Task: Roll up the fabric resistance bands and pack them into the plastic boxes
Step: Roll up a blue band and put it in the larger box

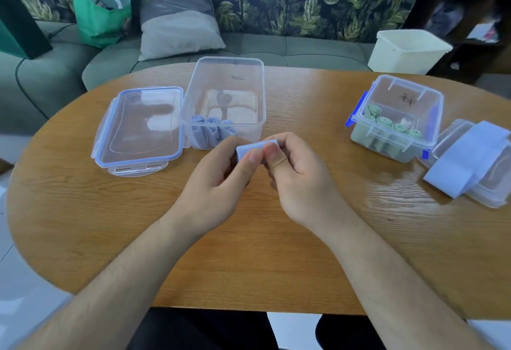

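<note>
Hands L (213, 184), R (301, 181) grip 1 roll (255, 146); boxed 3 blue (211, 128), 4 green (392, 126).

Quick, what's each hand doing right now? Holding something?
Left hand: closed, pinching the blue band roll.
Right hand: closed, pinching the same roll from the other side.

Blue band (255, 147): we see one strip — fingers (252, 158) cover the rest.
Far-right lid (490, 196): the frame edge cuts it off.
</note>
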`<state>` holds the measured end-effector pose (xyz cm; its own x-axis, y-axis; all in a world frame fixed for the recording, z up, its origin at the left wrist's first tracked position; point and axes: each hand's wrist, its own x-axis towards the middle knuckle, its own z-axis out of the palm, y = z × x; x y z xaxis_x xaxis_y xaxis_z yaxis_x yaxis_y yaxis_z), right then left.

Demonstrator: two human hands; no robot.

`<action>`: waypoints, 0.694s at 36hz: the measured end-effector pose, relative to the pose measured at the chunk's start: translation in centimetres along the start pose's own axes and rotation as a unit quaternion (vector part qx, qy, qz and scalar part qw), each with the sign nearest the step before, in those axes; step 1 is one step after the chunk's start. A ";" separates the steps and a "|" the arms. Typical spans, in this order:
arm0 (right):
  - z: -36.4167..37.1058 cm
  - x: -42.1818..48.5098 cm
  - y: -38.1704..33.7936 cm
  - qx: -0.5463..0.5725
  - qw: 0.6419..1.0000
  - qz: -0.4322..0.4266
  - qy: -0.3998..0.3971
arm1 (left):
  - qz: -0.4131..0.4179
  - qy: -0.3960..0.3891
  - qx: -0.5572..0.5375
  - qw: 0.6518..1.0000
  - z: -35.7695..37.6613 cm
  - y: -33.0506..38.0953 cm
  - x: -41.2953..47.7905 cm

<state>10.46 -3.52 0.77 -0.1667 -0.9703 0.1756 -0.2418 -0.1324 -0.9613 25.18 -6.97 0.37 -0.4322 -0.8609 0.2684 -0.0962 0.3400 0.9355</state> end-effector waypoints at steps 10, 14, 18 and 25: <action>-0.3 -0.3 -0.7 0.022 1.000 0.004 -0.013 | 0.062 0.024 0.004 0.998 0.1 -0.9 0.1; -1.7 0.1 -1.3 0.076 0.994 0.054 -0.053 | 0.045 0.011 -0.004 0.999 -0.5 -2.2 0.5; -2.1 0.6 -1.4 0.067 0.996 0.048 -0.037 | 0.065 0.000 0.058 0.996 -1.1 -3.3 0.8; -1.8 3.2 -3.4 -0.022 0.998 0.028 -0.052 | 0.142 0.075 0.152 0.975 -1.6 -4.1 1.9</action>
<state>9.01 -5.80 5.02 -0.0807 -0.9920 0.0969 -0.2779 -0.0710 -0.9580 26.22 -10.66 -2.61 -0.3465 -0.7534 0.5588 -0.2632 0.6499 0.7130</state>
